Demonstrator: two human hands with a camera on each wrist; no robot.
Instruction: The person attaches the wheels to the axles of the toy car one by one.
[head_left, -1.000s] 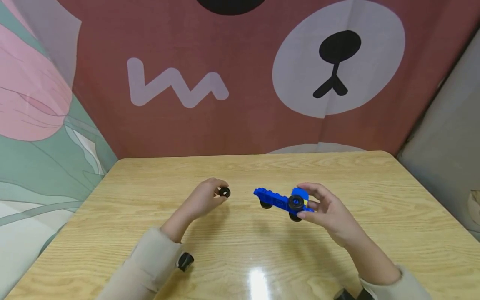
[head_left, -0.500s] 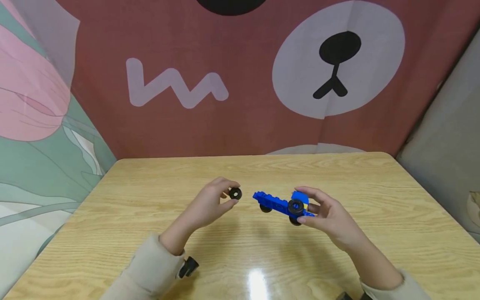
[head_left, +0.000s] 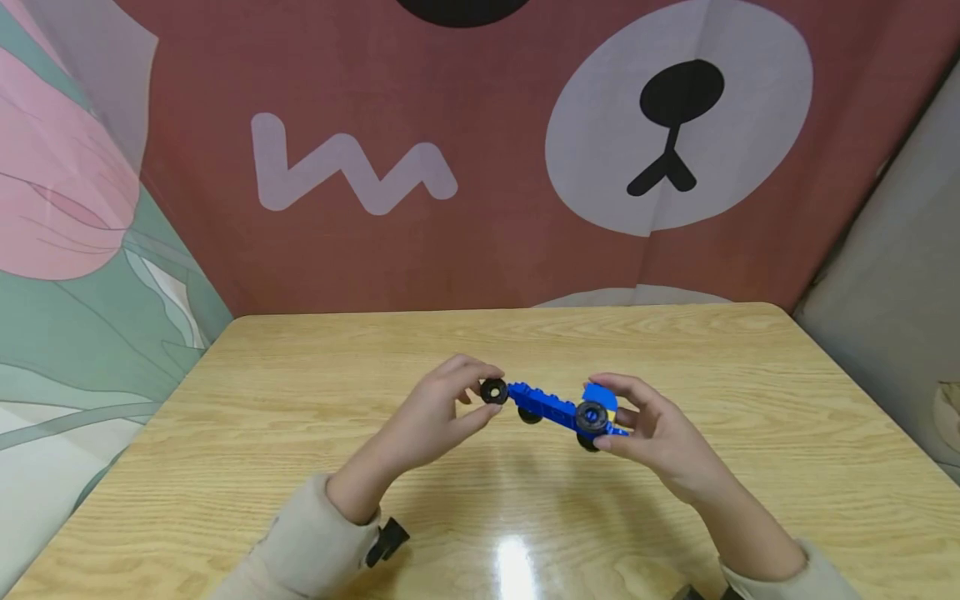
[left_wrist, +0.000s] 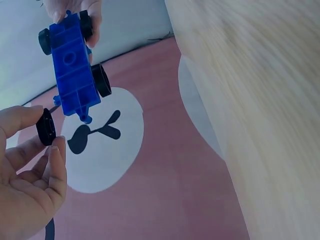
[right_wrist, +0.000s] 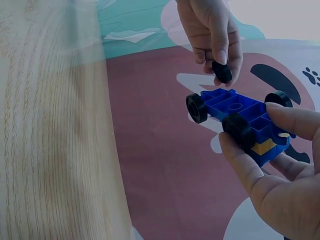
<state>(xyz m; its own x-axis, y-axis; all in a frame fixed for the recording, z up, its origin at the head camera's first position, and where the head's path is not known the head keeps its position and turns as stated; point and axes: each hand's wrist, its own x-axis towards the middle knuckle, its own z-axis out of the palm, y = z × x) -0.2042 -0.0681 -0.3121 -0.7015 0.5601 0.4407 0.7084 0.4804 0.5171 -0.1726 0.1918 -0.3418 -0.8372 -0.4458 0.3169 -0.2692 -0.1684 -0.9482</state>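
My left hand pinches a loose black toy wheel upright between thumb and fingertips. Close beside that wheel is the rear end of a blue toy car, raised over the table. My right hand grips the car at its other end, where a blue block and a bit of yellow show. Three black wheels are on the car; one of them sits by the rear. In the left wrist view its underside faces the camera, and a bare blue axle stub sticks out near the loose wheel.
Both hands are above a light wood-grain table. Behind its far edge hangs a red-brown cloth with a bear face. A floral cloth is at the left, a grey surface at the right. Black wrist-camera mounts sit on the sleeves.
My left hand has moved right with the wheel, from a gap away to right beside the car's rear end. The right hand and the car have dipped slightly, otherwise holding their place.
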